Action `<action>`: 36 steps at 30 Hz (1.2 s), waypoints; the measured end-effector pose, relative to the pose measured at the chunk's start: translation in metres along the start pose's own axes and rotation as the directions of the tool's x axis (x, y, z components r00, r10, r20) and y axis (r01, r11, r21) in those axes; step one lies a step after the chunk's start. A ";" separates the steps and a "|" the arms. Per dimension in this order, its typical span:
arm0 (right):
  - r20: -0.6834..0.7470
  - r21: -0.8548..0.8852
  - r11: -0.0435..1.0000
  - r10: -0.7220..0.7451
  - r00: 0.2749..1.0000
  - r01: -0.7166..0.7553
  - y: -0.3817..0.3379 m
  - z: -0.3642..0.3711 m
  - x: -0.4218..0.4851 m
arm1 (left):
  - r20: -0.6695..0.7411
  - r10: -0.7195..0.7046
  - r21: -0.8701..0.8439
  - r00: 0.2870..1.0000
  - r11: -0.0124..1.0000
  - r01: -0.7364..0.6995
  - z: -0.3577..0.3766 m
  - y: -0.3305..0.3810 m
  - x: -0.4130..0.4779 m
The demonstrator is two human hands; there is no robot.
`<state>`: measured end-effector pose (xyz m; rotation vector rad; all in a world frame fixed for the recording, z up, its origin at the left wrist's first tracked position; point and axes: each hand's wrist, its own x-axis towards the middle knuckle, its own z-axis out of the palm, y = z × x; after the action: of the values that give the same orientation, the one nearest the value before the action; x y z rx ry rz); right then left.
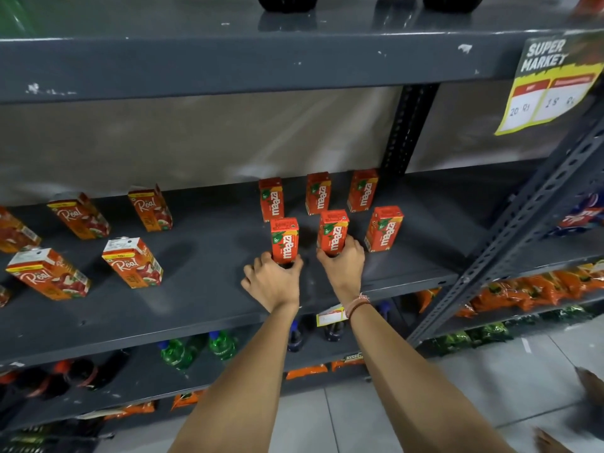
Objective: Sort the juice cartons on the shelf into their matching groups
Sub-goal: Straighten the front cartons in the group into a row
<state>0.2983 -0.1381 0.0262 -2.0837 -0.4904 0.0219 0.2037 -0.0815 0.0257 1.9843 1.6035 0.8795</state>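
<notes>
On the grey shelf (209, 308) several orange Maaza cartons stand upright in two rows at centre right. My left hand (273, 279) grips the base of the front-left Maaza carton (285, 238). My right hand (343, 261) grips the base of the front-middle Maaza carton (333, 232). A third front-row Maaza carton (384, 227) stands free to the right, and three more (318, 192) stand behind. Several Real cartons (132, 261) with white tops stand grouped on the shelf's left part.
A slanted metal upright (510, 237) crosses the right side. A yellow supermarket price tag (552, 83) hangs from the upper shelf edge. Green bottles (196, 349) and orange snack packs (536, 289) fill lower shelves. Someone's feet (585, 384) show at bottom right.
</notes>
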 end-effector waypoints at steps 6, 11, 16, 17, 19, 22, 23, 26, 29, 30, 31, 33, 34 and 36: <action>0.003 0.026 1.000 -0.006 1.000 0.006 0.002 0.000 -0.004 | -0.006 0.011 -0.010 1.000 1.000 -0.011 0.000 -0.003 -0.003; -0.004 0.027 1.000 -0.001 1.000 0.001 0.003 0.002 -0.005 | -0.008 0.020 0.003 1.000 1.000 -0.020 0.000 -0.004 -0.002; -0.002 0.024 1.000 -0.005 1.000 0.006 0.004 0.002 -0.005 | -0.010 0.017 -0.010 1.000 1.000 -0.017 0.000 -0.005 -0.003; 0.001 0.019 1.000 -0.007 1.000 0.007 0.004 0.002 -0.006 | -0.007 0.014 -0.008 1.000 1.000 -0.014 0.001 -0.005 -0.003; 0.005 0.014 1.000 -0.005 1.000 0.005 0.003 0.001 -0.006 | 0.000 0.012 -0.013 1.000 1.000 -0.012 0.001 -0.004 -0.003; 0.004 0.004 1.000 -0.005 1.000 0.005 0.003 0.002 -0.006 | 0.007 0.011 -0.018 1.000 1.000 -0.011 0.001 -0.005 -0.002; 0.007 -0.001 1.000 -0.001 1.000 0.001 0.002 0.002 -0.006 | 0.010 0.007 -0.015 1.000 1.000 -0.007 0.000 -0.005 -0.002; 0.008 -0.007 1.000 0.003 1.000 -0.003 0.002 0.001 -0.006 | 0.018 0.003 -0.013 1.000 1.000 -0.003 0.000 -0.005 -0.002; 0.011 -0.020 1.000 0.017 1.000 -0.017 0.000 0.000 -0.009 | 0.034 0.004 -0.005 0.999 1.000 -0.004 -0.002 -0.005 -0.003; 0.006 -0.026 1.000 0.016 1.000 -0.016 0.001 0.001 -0.009 | 0.036 0.007 0.002 0.999 1.000 -0.008 -0.003 -0.005 -0.003; 0.012 -0.035 0.999 0.033 0.999 -0.032 -0.001 0.001 -0.009 | 0.049 0.004 0.006 0.999 1.000 -0.005 -0.004 -0.004 -0.002; 0.031 -0.043 0.998 0.042 0.999 -0.041 -0.002 0.000 -0.009 | 0.067 0.007 -0.004 0.998 1.000 -0.007 -0.007 -0.005 -0.004; 0.040 -0.048 0.998 0.037 0.999 -0.035 -0.001 -0.001 -0.010 | 0.072 0.018 -0.010 0.997 1.000 -0.018 -0.009 -0.007 -0.007; 0.054 -0.037 0.999 0.030 0.998 -0.028 0.000 -0.002 -0.014 | 0.094 0.037 -0.031 0.995 0.999 -0.034 -0.013 -0.014 -0.009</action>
<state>0.2864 -0.1450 0.0246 -2.1306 -0.4975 0.0875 0.1832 -0.0880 0.0231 2.0093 1.4985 0.8047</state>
